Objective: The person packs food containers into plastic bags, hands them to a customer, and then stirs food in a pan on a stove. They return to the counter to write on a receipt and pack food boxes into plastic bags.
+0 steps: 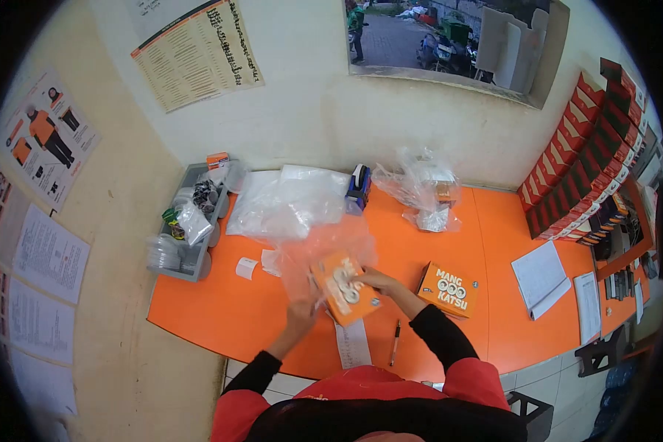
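My right hand (379,281) is closed on the right edge of an orange box (344,288) with pale lettering, tilted over the table. To its left, my left hand (300,315) is closed at the edge of a clear plastic bag (302,258), which spreads behind and beside the box. A second orange box (450,289), marked MANG KATSU, lies flat to the right. Below the held box are a paper slip (353,345) and a pen (395,342).
A grey tray (191,258) of lids and packets stands at the left. Plastic sheets (258,210), a blue-black device (359,188) and a filled clear bag (427,184) sit at the back. Red boxes (582,162) are stacked at the right, near papers (541,278).
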Demonstrator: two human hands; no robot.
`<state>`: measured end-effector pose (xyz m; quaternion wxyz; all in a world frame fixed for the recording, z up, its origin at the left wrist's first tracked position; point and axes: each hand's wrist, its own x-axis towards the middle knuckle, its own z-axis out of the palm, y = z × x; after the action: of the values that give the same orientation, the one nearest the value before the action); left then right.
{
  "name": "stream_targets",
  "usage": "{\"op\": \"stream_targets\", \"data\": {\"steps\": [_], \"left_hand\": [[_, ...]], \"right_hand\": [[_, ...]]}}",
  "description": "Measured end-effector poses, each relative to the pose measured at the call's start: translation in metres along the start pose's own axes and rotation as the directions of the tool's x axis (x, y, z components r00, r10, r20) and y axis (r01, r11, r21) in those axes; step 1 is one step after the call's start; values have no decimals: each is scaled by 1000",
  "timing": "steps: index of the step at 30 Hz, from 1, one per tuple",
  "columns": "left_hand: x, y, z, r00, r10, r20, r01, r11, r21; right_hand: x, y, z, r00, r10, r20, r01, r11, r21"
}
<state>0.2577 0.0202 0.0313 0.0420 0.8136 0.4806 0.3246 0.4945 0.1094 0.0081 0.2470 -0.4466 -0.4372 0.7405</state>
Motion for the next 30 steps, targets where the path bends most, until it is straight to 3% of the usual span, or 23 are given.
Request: {"op": "stream_targets", "data": {"steps": [2, 3, 5, 6, 7, 8, 9, 10, 11, 12, 13, 14, 17, 18, 20, 21, 23, 25, 27, 29, 30], "left_hand": [[-49, 23, 34, 971, 141, -191, -183, 958, -221], [-81, 53, 81, 974, 24, -223, -94, 946, -310], [-73, 109, 80, 990, 57, 128, 12, 876, -482], [-38, 126, 47, 868, 130, 478, 161, 839, -520], [2, 140, 8, 630, 203, 750, 297, 829, -474], [34, 147, -31, 441, 267, 857, 356, 824, -440], [58, 148, -69, 441, 304, 844, 377, 791, -482], [59, 130, -84, 733, 439, 520, 68, 714, -697], [73, 115, -117, 880, 329, 344, -6, 731, -682], [91, 98, -149, 981, 25, 192, 89, 823, -561], [108, 83, -174, 945, -323, 52, 314, 853, -416], [120, 59, -176, 858, -513, 4, 488, 814, -315], [90, -34, -72, 937, -238, 257, 313, 898, -310], [68, -18, -27, 885, -409, 220, 432, 551, -714], [47, 39, 15, 781, -537, 319, 400, 38, -916], [44, 56, 10, 771, -523, 363, 437, 20, -899], [23, 27, 41, 722, -401, 564, 598, -49, -800], [9, 31, 47, 737, -234, 634, 567, -295, -769], [21, 82, 18, 868, -84, 489, 302, -692, -656], [52, 100, -7, 847, -186, 498, 195, -761, -618], [50, 97, 7, 844, -241, 480, 131, -775, -619]], "right_hand": [[5, -22, 30, 997, -80, 6, 70, 903, 425], [1, -35, 46, 993, -116, -1, 92, 786, 612], [-51, -84, 87, 946, -324, -20, 240, 659, 713], [-66, -98, 98, 905, -423, -42, 304, 576, 759], [-56, -93, 97, 908, -416, -40, 306, 596, 743], [-42, -84, 91, 912, -407, -40, 307, 618, 724], [-36, -78, 86, 918, -395, -42, 308, 642, 702], [-41, -80, 83, 939, -336, -71, 311, 743, 592], [-51, -86, 79, 951, -287, -114, 306, 827, 471], [-61, -91, 75, 959, -236, -156, 277, 897, 344], [-74, -95, 73, 956, -233, -178, 272, 932, 240], [-89, -100, 71, 949, -259, -180, 288, 944, 159], [-128, -99, 65, 902, -412, -129, 408, 911, -62], [-139, -97, 62, 877, -470, -102, 458, 881, -122], [-159, -89, 57, 825, -563, -50, 541, 811, -222], [-168, -88, 53, 806, -592, -28, 569, 786, -240], [-183, -90, 54, 811, -585, -9, 576, 800, -167], [-191, -101, 66, 905, -425, -14, 421, 892, 165], [-185, -118, 85, 980, -195, 35, 142, 815, 562], [-106, -73, 78, 999, -9, 48, -27, 729, 684], [-72, -54, 76, 1000, 0, -12, 8, 726, 688]]}}
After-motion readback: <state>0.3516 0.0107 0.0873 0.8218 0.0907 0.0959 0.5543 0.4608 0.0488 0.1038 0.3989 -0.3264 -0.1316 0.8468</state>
